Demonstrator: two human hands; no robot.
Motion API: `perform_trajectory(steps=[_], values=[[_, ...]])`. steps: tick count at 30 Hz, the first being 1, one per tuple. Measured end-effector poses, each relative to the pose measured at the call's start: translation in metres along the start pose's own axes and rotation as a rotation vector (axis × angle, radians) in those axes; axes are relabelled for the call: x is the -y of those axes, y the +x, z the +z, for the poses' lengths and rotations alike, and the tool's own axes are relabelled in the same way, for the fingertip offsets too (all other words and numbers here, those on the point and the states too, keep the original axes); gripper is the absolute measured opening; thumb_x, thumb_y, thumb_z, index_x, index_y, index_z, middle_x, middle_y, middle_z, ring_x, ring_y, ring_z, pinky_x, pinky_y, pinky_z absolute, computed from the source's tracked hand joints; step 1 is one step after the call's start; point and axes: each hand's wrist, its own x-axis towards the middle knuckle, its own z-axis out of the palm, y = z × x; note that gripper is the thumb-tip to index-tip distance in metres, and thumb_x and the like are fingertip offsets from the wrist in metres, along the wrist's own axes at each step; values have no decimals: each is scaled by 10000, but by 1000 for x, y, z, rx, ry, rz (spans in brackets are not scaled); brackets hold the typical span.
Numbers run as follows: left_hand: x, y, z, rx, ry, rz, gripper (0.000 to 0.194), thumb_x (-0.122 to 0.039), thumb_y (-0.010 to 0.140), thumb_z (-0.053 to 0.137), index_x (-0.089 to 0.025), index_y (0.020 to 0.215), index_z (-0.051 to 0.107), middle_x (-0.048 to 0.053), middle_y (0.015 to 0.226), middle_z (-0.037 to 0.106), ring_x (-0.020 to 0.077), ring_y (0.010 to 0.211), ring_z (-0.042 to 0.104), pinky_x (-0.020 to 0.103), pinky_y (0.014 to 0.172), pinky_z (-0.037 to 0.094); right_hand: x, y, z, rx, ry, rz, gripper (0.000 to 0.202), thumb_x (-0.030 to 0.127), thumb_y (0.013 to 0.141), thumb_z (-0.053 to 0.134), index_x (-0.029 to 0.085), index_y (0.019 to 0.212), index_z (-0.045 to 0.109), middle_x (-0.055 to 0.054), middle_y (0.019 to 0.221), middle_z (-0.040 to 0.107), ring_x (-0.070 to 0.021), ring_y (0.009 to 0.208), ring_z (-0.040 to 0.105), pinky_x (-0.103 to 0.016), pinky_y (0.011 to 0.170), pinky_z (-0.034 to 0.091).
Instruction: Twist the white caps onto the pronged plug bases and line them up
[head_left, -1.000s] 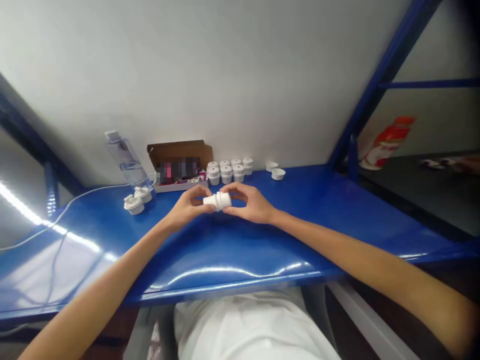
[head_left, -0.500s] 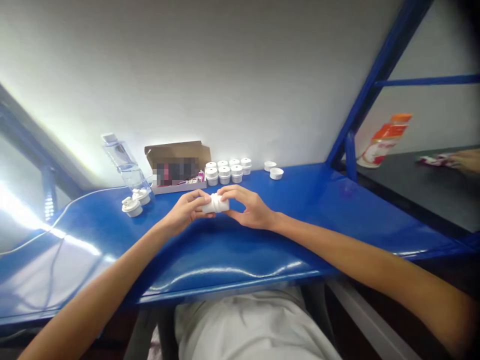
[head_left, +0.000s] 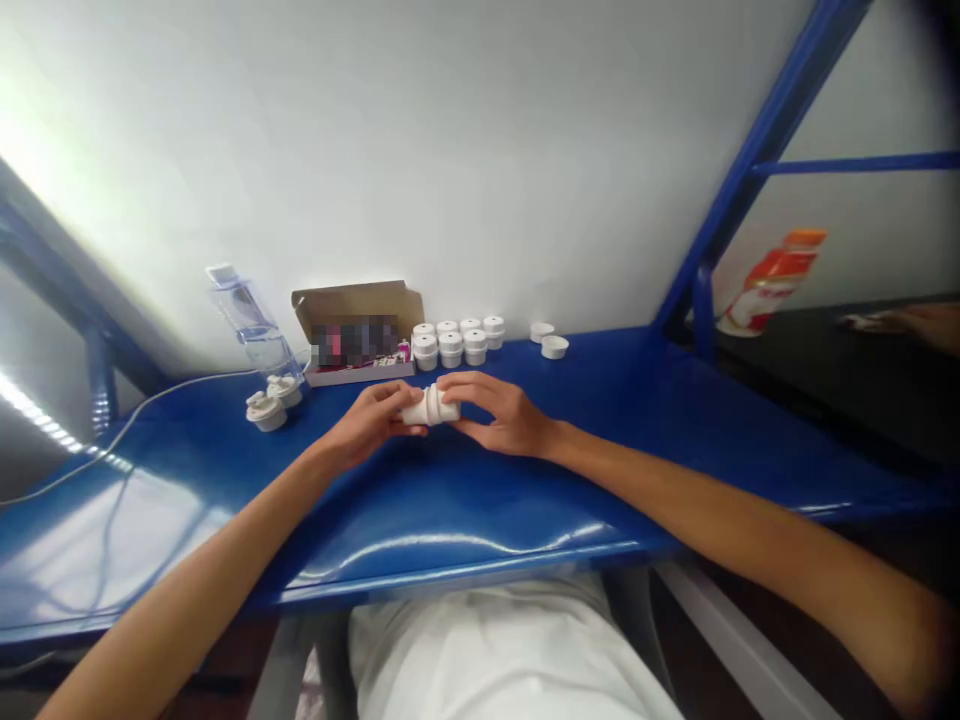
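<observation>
A white cylindrical plastic piece with a raised collar [head_left: 430,406] lies sideways between my two hands, just above the blue table. My left hand [head_left: 375,418] is closed around its left end, thumb on top and fingers beneath. Its right end is gripped by my right hand [head_left: 510,415], with the fingertips over the top and the thumb below. Part of each end is hidden by fingers. Behind my hands, several similar white capped cylinders [head_left: 450,347] stand upright in two rows.
Left of the open cardboard box [head_left: 360,378] stand a clear plastic bottle [head_left: 259,330] and two white round parts [head_left: 266,412]. Two shallow white caps [head_left: 554,347] sit at the back. Right of the blue frame are an orange-capped bottle [head_left: 772,283] and another person's hand [head_left: 934,325].
The collar on the white piece looks straighter between my hands, which have barely shifted. The whole scene is darker.
</observation>
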Motion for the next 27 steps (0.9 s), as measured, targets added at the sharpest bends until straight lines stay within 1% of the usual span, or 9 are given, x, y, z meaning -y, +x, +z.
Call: perform_trajectory(steps=[7,12,15,17,20,22,23,25,27], values=[[-1,-1,1,5,-16,-2,312,-383,790,819,-118,854,670,46,826,676,147,735,676,263,658,600,0,-2,3,-9,-47,-84,252,194,966,575,254,1198,650,-92,1293,672,-215,1251,632,-395,1096,524],[-2,-2,3,-4,2,-10,315,-395,794,813,-120,853,671,44,814,675,143,726,669,262,655,590,1,-1,0,26,-18,-9,234,221,956,588,263,1168,677,-78,1308,677,-220,1265,625,-409,1120,505],[-2,-4,3,7,34,16,323,-398,780,823,-131,847,655,48,854,691,159,764,685,293,709,594,2,0,1,10,81,117,276,322,884,715,256,1152,693,-71,1277,698,-256,1217,652,-438,1095,525],[-2,-5,3,32,87,67,325,-375,760,842,-142,871,644,55,924,709,178,830,700,320,767,590,1,0,5,-33,211,299,376,425,826,779,233,1138,695,-74,1157,739,-263,1053,719,-433,964,605],[0,-5,5,42,208,180,391,-317,685,895,-159,929,634,50,972,718,197,896,696,328,808,567,-3,2,12,-42,501,688,457,601,855,696,168,1000,700,-68,840,744,-218,709,736,-370,678,652],[3,-4,5,17,274,238,446,-306,643,916,-168,956,630,42,957,713,205,900,690,324,797,557,-6,4,14,23,661,859,538,671,891,606,140,926,688,-72,737,712,-196,633,714,-334,601,636],[5,-3,6,0,293,254,457,-312,637,917,-170,963,629,39,952,710,207,894,689,325,792,554,-7,5,14,36,701,881,531,664,891,612,140,938,683,-77,770,716,-190,662,718,-319,606,634],[8,-1,6,-30,300,268,452,-329,644,909,-169,959,628,41,966,705,205,880,689,333,793,552,-7,6,12,-16,699,820,450,553,826,752,173,1047,656,-73,982,729,-180,803,730,-297,676,638],[9,0,5,-40,295,263,440,-336,656,902,-165,952,625,48,986,706,206,880,691,342,807,551,-7,8,8,-79,652,742,551,379,700,886,219,1143,599,-51,1158,684,-169,893,723,-276,714,631]])
